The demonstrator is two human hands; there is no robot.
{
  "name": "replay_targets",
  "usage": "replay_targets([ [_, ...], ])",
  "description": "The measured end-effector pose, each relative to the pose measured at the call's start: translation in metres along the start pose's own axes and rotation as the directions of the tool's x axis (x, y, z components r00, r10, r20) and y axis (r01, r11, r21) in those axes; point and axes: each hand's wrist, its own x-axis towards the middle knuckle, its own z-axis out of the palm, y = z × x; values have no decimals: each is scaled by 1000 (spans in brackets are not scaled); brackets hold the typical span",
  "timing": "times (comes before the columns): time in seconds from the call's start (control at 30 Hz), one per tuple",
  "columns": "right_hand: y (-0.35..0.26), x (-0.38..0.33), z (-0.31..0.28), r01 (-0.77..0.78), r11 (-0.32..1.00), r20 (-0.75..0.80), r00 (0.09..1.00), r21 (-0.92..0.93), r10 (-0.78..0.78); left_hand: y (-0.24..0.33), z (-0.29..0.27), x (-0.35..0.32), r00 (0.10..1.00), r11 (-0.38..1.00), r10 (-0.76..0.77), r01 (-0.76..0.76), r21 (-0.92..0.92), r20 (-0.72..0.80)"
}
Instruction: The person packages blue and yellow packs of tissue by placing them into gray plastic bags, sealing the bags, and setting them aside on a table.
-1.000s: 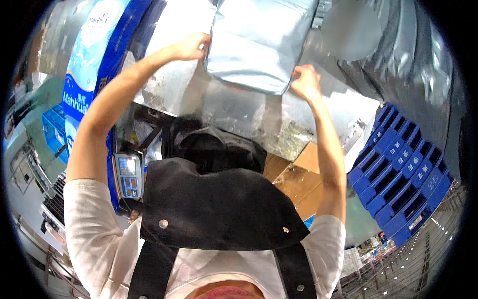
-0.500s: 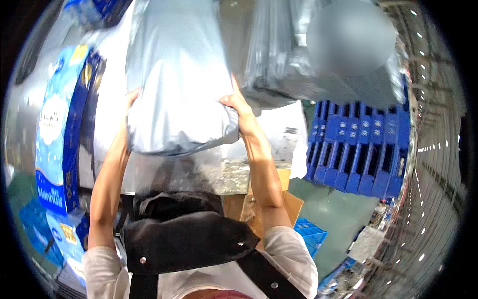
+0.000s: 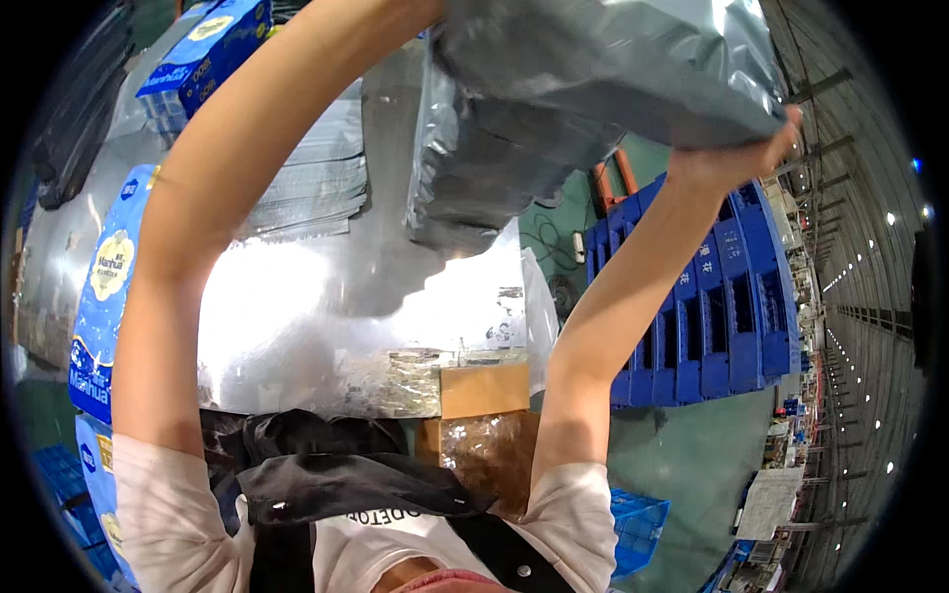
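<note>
A bulky grey plastic mailer bag (image 3: 613, 69) is raised at the upper right, running out of the top of the picture. My right hand (image 3: 736, 163) supports its lower right corner, fingers curled around the edge. The left forearm (image 3: 287, 109) stretches up and across to the bag's left side, but the hand itself lies beyond the top edge. Below the raised bag, other filled grey bags (image 3: 470, 178) rest on the far right of the metal table (image 3: 366, 282). A pile of flat grey mailer bags (image 3: 311, 183) lies left of them, partly behind my left arm.
Blue tissue packs (image 3: 107, 287) stand along the left, with another blue pack (image 3: 203, 74) farther back. Stacked blue pallets (image 3: 707, 316) stand right of the table. An opened cardboard box (image 3: 484, 390) sits at the near edge. A blue crate (image 3: 638, 529) is lower right.
Both arms have swung up and to the right with the grey mailer bag, from the middle of the table to above the other filled bags. The flat bag pile has come into sight.
</note>
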Motion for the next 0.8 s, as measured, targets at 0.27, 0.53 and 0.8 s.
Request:
replay_targets([
  [0.27, 64, 45, -96, -409, 912, -54, 910, 34, 410, -105, -5, 117, 964, 829, -55, 189, 527, -260],
  [0.53, 55, 13, -43, 755, -142, 743, 562, -640, -362, -71, 24, 42, 484, -298, 486, -691, 659, 728],
  [0.8, 97, -13, -91, 150, -54, 154, 823, -987, -547, -42, -279, -43, 959, 205, 282, -25, 978, -34],
])
